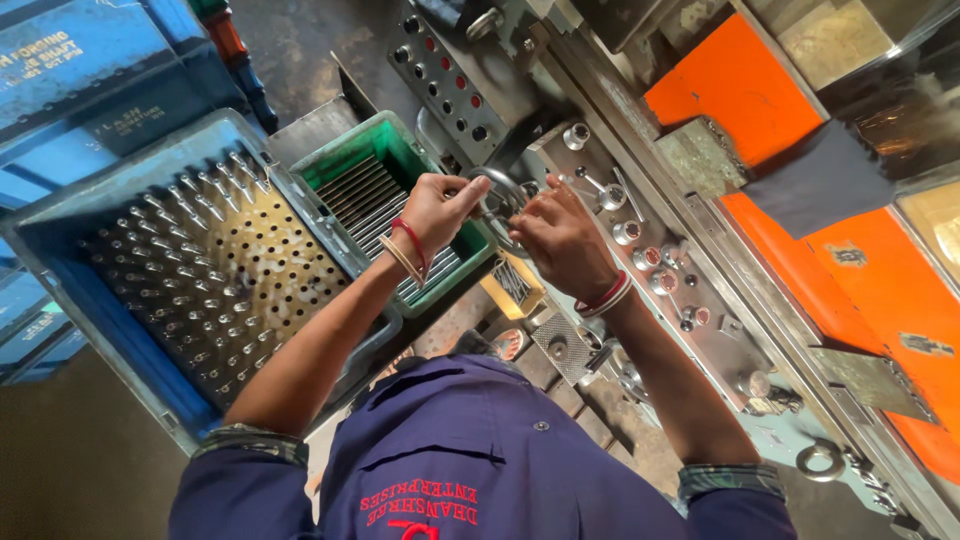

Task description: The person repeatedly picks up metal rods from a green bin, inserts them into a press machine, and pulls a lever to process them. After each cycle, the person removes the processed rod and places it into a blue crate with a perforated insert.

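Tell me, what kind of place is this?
Most likely a factory workshop. Both hands, left hand and right hand, hold a metal handwheel on a big machine, beside a blue crate of upright metal shafts.

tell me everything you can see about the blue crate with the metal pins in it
The blue crate is a worn plastic bin with thick walls, seen tilted in the head view. Inside lies a pale perforated plate, and many slim metal pins stand upright in its holes, mostly along the far and left parts; many holes are empty. It sits beside a green tray. Neither hand touches it.
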A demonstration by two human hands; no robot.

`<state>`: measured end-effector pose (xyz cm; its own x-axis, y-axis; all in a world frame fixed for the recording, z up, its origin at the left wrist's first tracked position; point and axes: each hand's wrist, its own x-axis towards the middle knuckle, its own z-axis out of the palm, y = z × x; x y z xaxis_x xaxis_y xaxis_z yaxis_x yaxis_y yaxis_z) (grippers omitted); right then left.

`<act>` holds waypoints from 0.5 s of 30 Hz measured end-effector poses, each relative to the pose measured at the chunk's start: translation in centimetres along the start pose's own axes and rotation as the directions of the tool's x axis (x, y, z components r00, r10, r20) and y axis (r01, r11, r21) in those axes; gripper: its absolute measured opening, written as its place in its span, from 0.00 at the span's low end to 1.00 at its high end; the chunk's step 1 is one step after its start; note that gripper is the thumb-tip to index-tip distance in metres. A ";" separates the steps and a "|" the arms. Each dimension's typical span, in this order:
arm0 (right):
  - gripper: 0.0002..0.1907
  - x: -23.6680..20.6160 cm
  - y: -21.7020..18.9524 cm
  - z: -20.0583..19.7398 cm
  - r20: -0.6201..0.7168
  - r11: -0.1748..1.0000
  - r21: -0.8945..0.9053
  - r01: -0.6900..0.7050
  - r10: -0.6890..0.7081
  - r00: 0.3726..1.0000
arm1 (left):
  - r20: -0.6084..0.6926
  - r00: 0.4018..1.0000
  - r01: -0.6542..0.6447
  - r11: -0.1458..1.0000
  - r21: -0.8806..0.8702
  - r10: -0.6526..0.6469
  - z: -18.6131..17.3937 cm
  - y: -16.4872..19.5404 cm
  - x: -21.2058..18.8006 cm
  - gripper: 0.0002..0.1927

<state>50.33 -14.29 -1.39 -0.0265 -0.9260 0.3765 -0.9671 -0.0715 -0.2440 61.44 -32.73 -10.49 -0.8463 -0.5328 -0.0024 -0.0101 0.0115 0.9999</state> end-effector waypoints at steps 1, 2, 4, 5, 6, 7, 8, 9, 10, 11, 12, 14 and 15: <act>0.05 0.2 -0.3 0.0 0.015 0.998 -0.049 0.030 -0.029 0.999 | 0.047 0.996 0.082 0.994 -0.077 -0.078 -0.2 0.0 -0.1 0.23; 0.05 0.5 -0.5 0.1 0.031 0.994 -0.096 0.060 -0.057 0.998 | 0.099 0.983 0.166 0.975 -0.150 -0.152 -0.4 0.0 -0.3 0.22; 0.08 0.7 -0.6 0.4 0.031 0.980 -0.136 0.144 -0.141 0.990 | 0.165 0.954 0.281 0.936 -0.213 -0.249 -0.8 0.2 -0.6 0.22; 0.09 0.8 -0.6 0.7 0.033 0.970 -0.156 0.185 -0.183 0.983 | 0.174 0.945 0.310 0.927 -0.210 -0.277 -1.0 0.4 -0.8 0.22; 0.08 0.7 -0.4 1.0 0.031 0.967 -0.171 0.189 -0.186 0.982 | 0.182 0.935 0.339 0.918 -0.206 -0.305 -1.1 0.6 -1.0 0.22; 0.08 0.7 -0.2 1.4 0.029 0.964 -0.185 0.191 -0.189 0.982 | 0.174 0.938 0.332 0.924 -0.192 -0.300 -1.1 0.7 -1.2 0.21; 0.08 0.5 0.0 1.9 0.030 0.961 -0.197 0.193 -0.191 0.981 | 0.166 0.940 0.327 0.928 -0.179 -0.299 -0.9 0.9 -1.3 0.20; 0.10 0.2 0.1 2.3 0.091 0.969 0.238 -0.067 0.046 0.995 | 0.159 0.941 0.324 0.931 -0.167 -0.298 -0.7 1.1 -1.4 0.19; 0.13 -0.2 0.1 2.7 0.244 0.732 0.594 -0.334 0.231 0.942 | 0.124 0.955 0.293 0.921 -0.256 -0.269 -0.3 1.3 -1.5 0.18; 0.16 -0.5 0.1 3.2 0.446 0.315 0.783 -0.536 0.316 0.837 | 0.085 0.967 0.253 0.906 -0.339 -0.238 0.2 1.4 -1.5 0.17; 0.17 -0.9 -0.3 3.6 0.422 0.206 0.837 -0.507 0.349 0.837 | 0.042 0.978 0.203 0.886 -0.416 -0.204 0.7 1.6 -1.5 0.16; 0.24 -1.6 -1.5 4.5 0.369 -0.001 0.914 -0.405 0.411 0.833 | -0.079 0.990 -0.136 0.921 -0.365 0.116 1.6 1.9 -1.2 0.16; 0.24 -1.9 -2.2 4.8 0.337 -0.058 0.937 -0.345 0.418 0.843 | -0.128 0.953 -0.303 0.896 -0.324 0.276 1.9 2.1 -1.1 0.16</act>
<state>53.70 -14.14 -5.81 -0.3418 -0.9359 -0.0855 0.3019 -0.0232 -0.9530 61.33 -30.54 -8.44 -0.7405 -0.6130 0.2756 0.4203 -0.1025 0.9016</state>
